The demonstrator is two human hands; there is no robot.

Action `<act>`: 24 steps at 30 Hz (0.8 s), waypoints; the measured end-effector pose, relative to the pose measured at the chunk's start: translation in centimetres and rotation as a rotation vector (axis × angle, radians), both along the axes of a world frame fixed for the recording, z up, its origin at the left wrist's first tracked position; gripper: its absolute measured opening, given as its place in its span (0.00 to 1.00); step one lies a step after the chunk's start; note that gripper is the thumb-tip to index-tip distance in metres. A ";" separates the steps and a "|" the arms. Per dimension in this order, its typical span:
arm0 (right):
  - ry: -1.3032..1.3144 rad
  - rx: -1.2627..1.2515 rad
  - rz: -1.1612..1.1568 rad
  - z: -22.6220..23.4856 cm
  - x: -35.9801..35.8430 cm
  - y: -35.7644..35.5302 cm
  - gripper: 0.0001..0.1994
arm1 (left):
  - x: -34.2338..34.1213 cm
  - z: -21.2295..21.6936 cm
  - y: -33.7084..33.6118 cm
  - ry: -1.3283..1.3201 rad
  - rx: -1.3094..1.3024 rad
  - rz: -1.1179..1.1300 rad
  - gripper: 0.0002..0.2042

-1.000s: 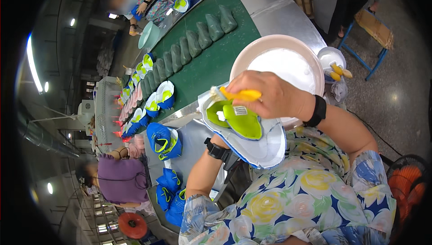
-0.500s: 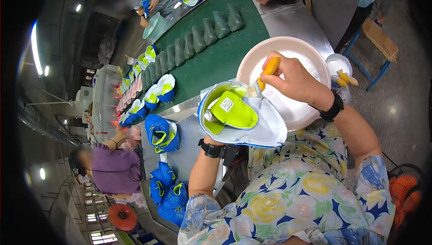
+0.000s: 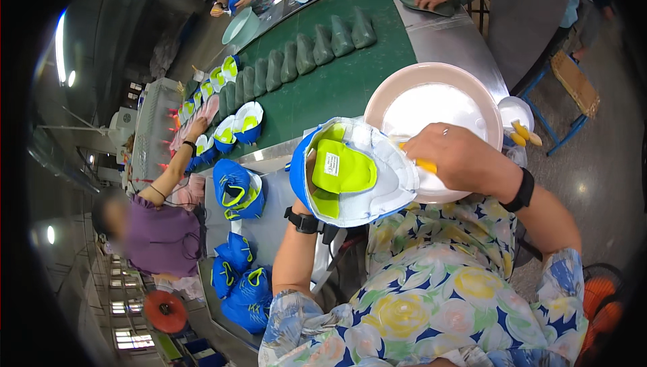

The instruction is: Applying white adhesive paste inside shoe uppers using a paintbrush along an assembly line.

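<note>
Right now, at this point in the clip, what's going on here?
A person props up a blue-and-white shoe upper with a lime lining on the left hand, which is mostly hidden. The right hand grips a yellow-handled tool by the upper's white side; whether it touches is unclear. A pale pink basin stands just beyond. More blue uppers sit to the left, and a co-worker in purple reaches toward the line.

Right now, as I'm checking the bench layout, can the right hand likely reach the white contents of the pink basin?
Probably yes: the right hand, gripping a yellow handle, overlaps the near side of the pink basin in this view, and most of the white contents lie uncovered.
</note>
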State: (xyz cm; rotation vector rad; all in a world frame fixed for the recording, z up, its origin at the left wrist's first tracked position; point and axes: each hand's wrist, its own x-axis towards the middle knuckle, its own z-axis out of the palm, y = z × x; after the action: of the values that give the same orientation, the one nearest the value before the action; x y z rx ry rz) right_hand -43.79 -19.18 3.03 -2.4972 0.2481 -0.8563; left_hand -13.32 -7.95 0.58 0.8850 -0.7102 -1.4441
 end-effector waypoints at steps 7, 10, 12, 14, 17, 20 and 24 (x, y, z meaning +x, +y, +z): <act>-0.418 0.301 -0.183 2.4 4.8 -0.2 0.10 | 0.3 -0.5 -1.2 -0.062 -0.114 -0.108 0.28; -0.192 0.458 -0.265 2.6 4.5 -0.9 0.05 | 2.5 -1.6 -1.3 -0.055 -0.278 0.038 0.25; -0.205 0.542 -0.277 1.5 3.6 -1.4 0.05 | 6.2 -4.4 -2.0 0.164 -0.341 0.117 0.22; -0.386 0.866 -0.253 1.2 3.0 -1.4 0.07 | 11.4 -7.0 -1.5 0.017 -0.281 0.239 0.19; -0.328 0.877 -0.352 -0.3 0.4 -1.9 0.10 | 17.4 -10.4 -3.0 -0.674 0.136 0.435 0.16; -0.304 0.873 -0.437 -0.9 -0.3 -0.9 0.07 | 20.1 -10.4 -6.2 -0.341 0.262 0.548 0.13; -0.242 0.911 -0.541 -2.3 -0.6 -0.9 0.06 | 26.9 -13.0 -9.2 -0.563 0.204 0.726 0.27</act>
State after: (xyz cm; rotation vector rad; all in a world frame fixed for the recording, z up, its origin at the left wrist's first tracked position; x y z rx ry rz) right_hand -44.36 -20.07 0.77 -1.4715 1.0026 -0.9453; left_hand 13.59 -17.18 -12.43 1.5468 -0.5544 -0.6179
